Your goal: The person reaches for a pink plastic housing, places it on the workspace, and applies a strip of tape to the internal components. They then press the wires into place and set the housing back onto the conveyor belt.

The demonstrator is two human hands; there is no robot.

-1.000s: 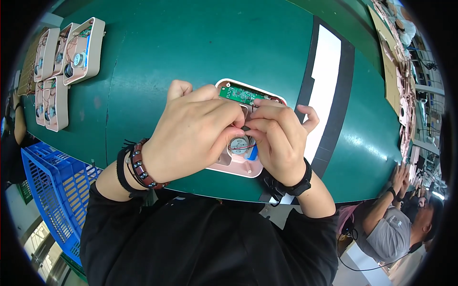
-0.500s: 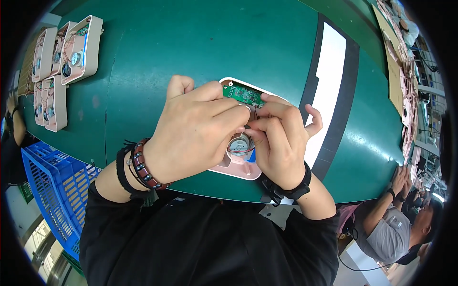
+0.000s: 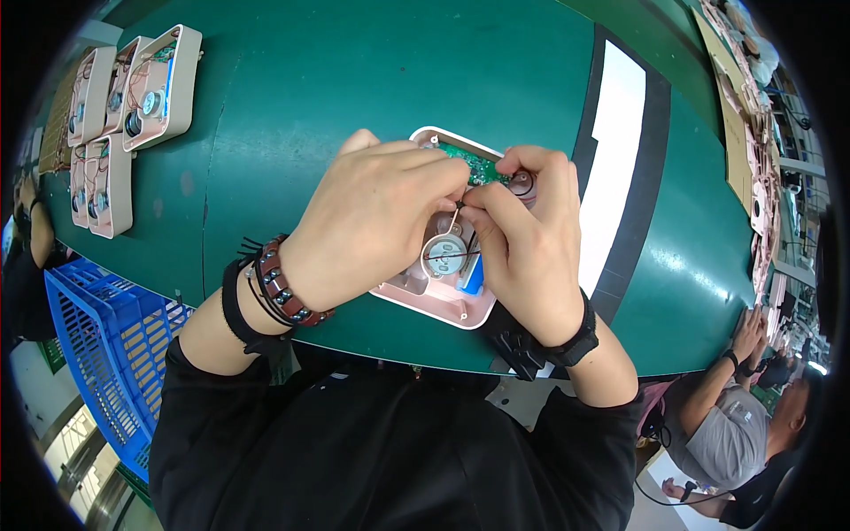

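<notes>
Fingertips narrowed, the left hand (image 3: 372, 212) and right hand (image 3: 533, 228) are pinching a small dark piece (image 3: 460, 204) directly between them, neither nearer, its long axis unclear, over a pink housing (image 3: 432, 306), between green circuit board (image 3: 475, 163) and round metal part (image 3: 444, 257)

You can read no words or numbers here. In the case (image 3: 443, 305), the board (image 3: 475, 165) shows pale specks too small for you to tell as print, and the disc (image 3: 443, 247) bears marks you cannot make out. Well right of the case, a grey sleeve (image 3: 731, 435) carries a small, illegible mark.
</notes>
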